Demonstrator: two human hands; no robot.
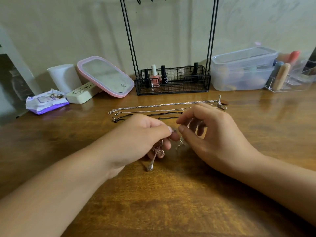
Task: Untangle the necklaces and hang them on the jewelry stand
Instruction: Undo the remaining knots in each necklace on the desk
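My left hand [147, 139] and my right hand [210, 134] meet above the middle of the wooden table [171, 194]. Both pinch a thin tangled silver necklace [158, 151] between thumb and fingertips. Its pendant dangles below my left hand, and a short loose end hangs under my right thumb. Behind the hands, a silver chain necklace [162, 105] and a black cord necklace [153, 115] lie stretched out side by side. The black wire jewelry stand [172, 79] rises at the back centre; its hooks are mostly cut off at the top edge.
The stand's basket holds nail polish bottles [155, 76]. A pink-framed mirror [106, 76], a white cup [64, 77], a cream case [82, 92] and a wipes pack [46, 101] sit back left. Clear plastic boxes [242, 69] and an organiser [290, 76] stand back right.
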